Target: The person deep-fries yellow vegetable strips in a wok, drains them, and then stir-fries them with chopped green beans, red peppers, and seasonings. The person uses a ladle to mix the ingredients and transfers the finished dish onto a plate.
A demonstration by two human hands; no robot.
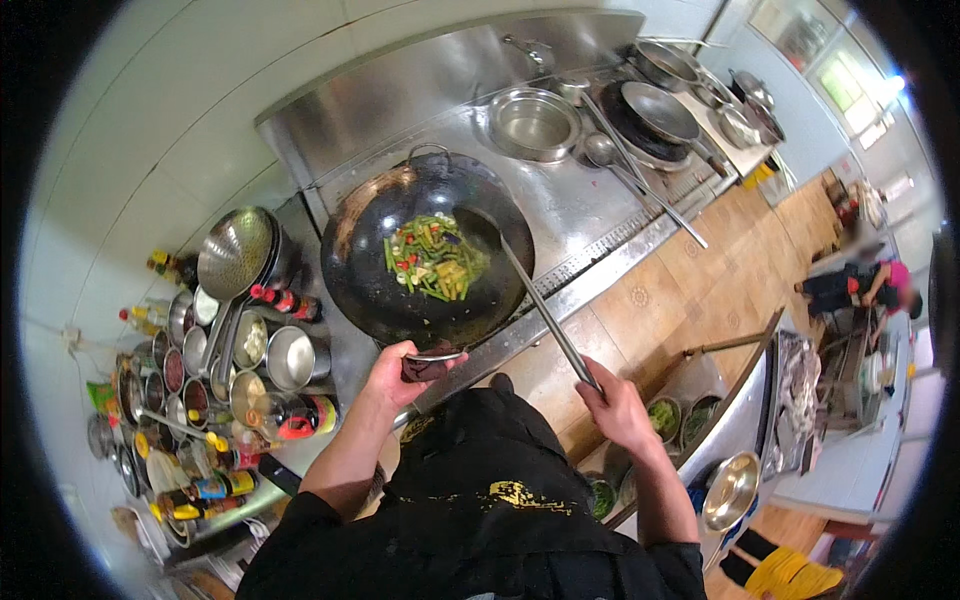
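A large black wok (356, 296) sits on the stainless steel stove. Chopped green beans with bits of red chilli and pale pieces (435, 259) lie in the bottom of the wok. My left hand (394, 379) grips the wok's near handle through a dark brown cloth (424, 369). The end of a long metal wok utensil (551, 322) is closed in my right hand (616, 409). Its dark head rests inside the wok at the right of the beans; whether it is a ladle or a spatula I cannot tell.
To the left stand seasoning bowls (195, 349), bottles (289, 301) and a perforated strainer (236, 251). Behind are a steel water pot (534, 124), a ladle (600, 150) and a frying pan (660, 112). A steel counter (739, 405) runs at right; a person (877, 289) works farther off.
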